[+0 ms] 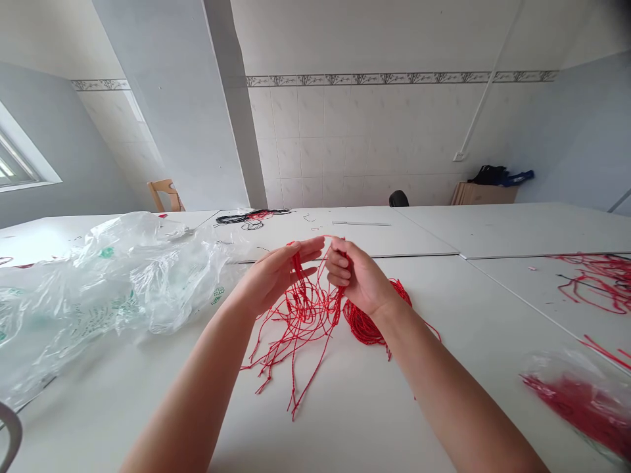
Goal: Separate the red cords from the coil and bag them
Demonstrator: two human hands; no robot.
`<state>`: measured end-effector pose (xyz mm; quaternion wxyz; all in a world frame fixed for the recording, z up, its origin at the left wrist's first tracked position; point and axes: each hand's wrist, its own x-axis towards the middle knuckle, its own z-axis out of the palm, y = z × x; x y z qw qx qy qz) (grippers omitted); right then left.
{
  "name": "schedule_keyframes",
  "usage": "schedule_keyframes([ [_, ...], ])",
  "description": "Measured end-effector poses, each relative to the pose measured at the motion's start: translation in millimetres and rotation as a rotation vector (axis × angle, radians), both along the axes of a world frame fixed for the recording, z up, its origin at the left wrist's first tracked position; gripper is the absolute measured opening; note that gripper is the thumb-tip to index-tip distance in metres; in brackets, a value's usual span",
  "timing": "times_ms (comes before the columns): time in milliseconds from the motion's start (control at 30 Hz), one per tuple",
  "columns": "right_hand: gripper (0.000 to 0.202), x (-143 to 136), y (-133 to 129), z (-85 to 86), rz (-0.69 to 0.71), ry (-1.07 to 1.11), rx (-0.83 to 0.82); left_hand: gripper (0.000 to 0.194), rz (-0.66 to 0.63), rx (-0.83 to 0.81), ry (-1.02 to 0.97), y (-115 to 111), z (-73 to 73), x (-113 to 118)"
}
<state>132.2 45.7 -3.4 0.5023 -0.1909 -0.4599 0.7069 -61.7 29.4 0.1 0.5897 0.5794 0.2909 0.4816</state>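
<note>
Red cords (296, 328) hang from both hands and spread with loose, knotted ends over the white table. My left hand (283, 269) has a bundle of these cords looped over it between thumb and fingers, its fingers stretched toward the right. My right hand (352, 269) is closed round more red cord, and a strand runs between the two hands. A coiled bundle of red cord (365, 322) lies on the table below my right hand, partly hidden by the wrist.
Crumpled clear plastic bags (148, 282) cover the left of the white table (276, 440). Black cords (234, 218) lie at the back. More red cords (601, 276) and a bag of red material (576, 401) are at the right. A chair (165, 192) stands beyond.
</note>
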Motion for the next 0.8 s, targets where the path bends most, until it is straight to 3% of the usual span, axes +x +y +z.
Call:
schedule_keyframes([
  [100,0.036,-2,-4,-5.0,0.101,-0.203,0.100,0.041,-0.003,0.001,0.014,0,-0.1,1],
  [233,0.030,-5,-6,-11.9,-0.004,-0.361,0.260,0.042,0.014,-0.008,0.031,0,-0.6,1],
  [500,0.026,-5,-7,-10.2,-0.060,-0.422,0.312,0.041,0.010,-0.002,0.065,-3,0.1,2],
  [667,0.021,-1,-5,-6.7,-0.045,-0.335,0.230,0.041,-0.010,0.025,0.061,-4,1.9,1],
  [800,0.015,4,2,-1.6,-0.058,-0.062,0.084,0.042,0.006,0.031,0.060,-4,3.7,-1],
])
